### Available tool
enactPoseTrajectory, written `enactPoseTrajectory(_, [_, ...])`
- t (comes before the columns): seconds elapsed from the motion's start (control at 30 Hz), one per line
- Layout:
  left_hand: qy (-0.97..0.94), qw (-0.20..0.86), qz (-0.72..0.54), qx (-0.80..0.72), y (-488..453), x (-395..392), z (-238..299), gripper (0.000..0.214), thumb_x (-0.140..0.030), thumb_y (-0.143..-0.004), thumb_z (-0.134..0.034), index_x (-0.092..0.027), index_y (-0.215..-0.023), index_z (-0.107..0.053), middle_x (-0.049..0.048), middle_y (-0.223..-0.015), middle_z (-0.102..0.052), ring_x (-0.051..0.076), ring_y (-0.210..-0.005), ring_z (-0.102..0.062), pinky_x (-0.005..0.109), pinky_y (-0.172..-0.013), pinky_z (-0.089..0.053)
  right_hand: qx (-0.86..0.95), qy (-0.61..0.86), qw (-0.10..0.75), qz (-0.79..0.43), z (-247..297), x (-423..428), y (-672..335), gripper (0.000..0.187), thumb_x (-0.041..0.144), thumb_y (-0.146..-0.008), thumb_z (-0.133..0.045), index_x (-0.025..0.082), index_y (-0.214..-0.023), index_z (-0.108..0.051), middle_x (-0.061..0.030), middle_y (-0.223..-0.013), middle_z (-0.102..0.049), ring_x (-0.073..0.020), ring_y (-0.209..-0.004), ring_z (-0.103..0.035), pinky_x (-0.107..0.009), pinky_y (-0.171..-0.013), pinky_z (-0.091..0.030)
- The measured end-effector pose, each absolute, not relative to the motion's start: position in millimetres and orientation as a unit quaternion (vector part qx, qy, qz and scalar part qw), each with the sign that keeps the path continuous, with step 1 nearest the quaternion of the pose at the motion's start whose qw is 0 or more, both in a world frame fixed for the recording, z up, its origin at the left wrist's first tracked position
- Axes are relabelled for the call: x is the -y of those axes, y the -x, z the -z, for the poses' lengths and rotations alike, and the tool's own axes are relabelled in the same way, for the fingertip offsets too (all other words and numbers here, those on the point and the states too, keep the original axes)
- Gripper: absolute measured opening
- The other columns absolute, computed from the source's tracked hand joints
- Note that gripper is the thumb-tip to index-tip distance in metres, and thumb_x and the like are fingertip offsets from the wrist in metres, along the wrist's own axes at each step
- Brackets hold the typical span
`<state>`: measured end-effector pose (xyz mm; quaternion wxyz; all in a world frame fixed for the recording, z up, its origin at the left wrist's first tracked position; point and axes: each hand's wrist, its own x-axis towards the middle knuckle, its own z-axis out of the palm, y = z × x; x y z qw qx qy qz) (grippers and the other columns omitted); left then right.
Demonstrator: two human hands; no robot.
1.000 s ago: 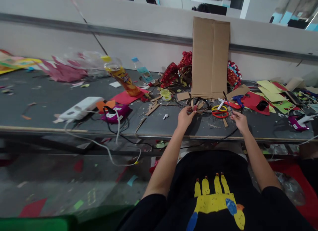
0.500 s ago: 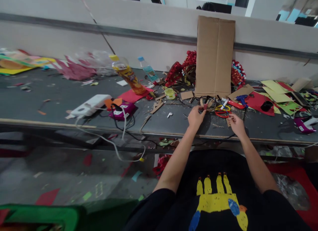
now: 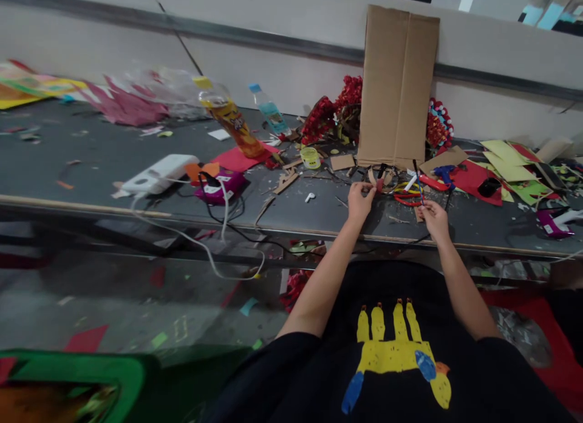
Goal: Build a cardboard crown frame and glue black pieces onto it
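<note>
My left hand (image 3: 361, 201) is pinched on a small dark red piece (image 3: 379, 184) at the middle of the bench, in front of the cardboard. My right hand (image 3: 433, 219) grips a thin dark blue stick (image 3: 419, 183) near its lower end. The stick points almost straight up, and its exact kind is too small to make out. Loops of yellow and red handles (image 3: 407, 200) lie between my hands. A blue glue gun (image 3: 444, 174) rests beyond my right hand, close to a red-handled tool (image 3: 432, 182).
A tall cardboard sheet (image 3: 398, 89) leans on the wall. A yellow-capped bottle (image 3: 237, 127), a blue-capped bottle (image 3: 272, 110), and a white power strip (image 3: 159, 173) with cables are on the left. Paper scraps (image 3: 510, 165) cover the right side. A green bin (image 3: 132, 368) stands lower left.
The stick in my right hand has swung from leaning left to nearly upright. My left hand stays at the dark red piece. The view has tilted slightly downward.
</note>
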<state>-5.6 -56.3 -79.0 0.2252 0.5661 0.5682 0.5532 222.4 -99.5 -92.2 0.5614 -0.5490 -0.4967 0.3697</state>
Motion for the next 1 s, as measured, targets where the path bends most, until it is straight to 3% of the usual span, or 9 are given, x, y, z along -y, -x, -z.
enactPoseTrajectory(0.23, [-0.434, 0.387, -0.602, -0.547, 8, 41, 89, 0.031, -0.022, -0.076, -0.065, -0.015, -0.102, -0.049, 0.0098, -0.111, -0.059, 0.013, -0.084, -0.062, 0.02, -0.058, -0.051, 0.588, 0.585, 0.507, -0.235, 93, 109, -218, 0.029, 0.04, -0.076, -0.058, 0.021, -0.096, -0.067, -0.0062, -0.089, -0.072, -0.0206, -0.082, -0.067, -0.038, -0.083, -0.053])
enactPoseTrajectory(0.43, [-0.417, 0.408, -0.581, -0.568, 9, 39, 84, 0.046, -0.026, -0.075, -0.068, -0.014, -0.113, -0.045, 0.0124, -0.111, -0.06, 0.014, -0.083, -0.06, 0.018, -0.05, -0.048, 0.65, 0.6, 0.444, -0.142, 81, 116, -212, 0.033, 0.032, -0.083, -0.049, 0.023, -0.108, -0.069, -0.008, -0.101, -0.072, -0.0235, -0.09, -0.068, -0.039, -0.088, -0.05])
enactPoseTrajectory(0.7, [-0.425, 0.397, -0.605, -0.544, 11, 36, 93, 0.029, -0.024, -0.078, -0.061, -0.015, -0.103, -0.049, 0.0083, -0.1, -0.059, 0.013, -0.078, -0.061, 0.017, -0.047, -0.047, 0.683, 0.612, 0.388, -0.086, 68, 111, -204, 0.034, 0.019, -0.084, -0.047, 0.018, -0.11, -0.068, -0.0104, -0.106, -0.071, -0.0219, -0.093, -0.068, -0.033, -0.088, -0.05])
enactPoseTrajectory(1.0, [-0.429, 0.384, -0.606, -0.549, 11, 38, 92, 0.029, -0.027, -0.075, -0.064, -0.014, -0.098, -0.052, 0.0052, -0.087, -0.059, 0.013, -0.073, -0.059, 0.019, -0.049, -0.05, 0.694, 0.632, 0.343, -0.036, 58, 119, -196, 0.034, 0.014, -0.085, -0.046, 0.013, -0.112, -0.067, -0.0112, -0.101, -0.072, -0.0186, -0.086, -0.069, -0.028, -0.082, -0.05])
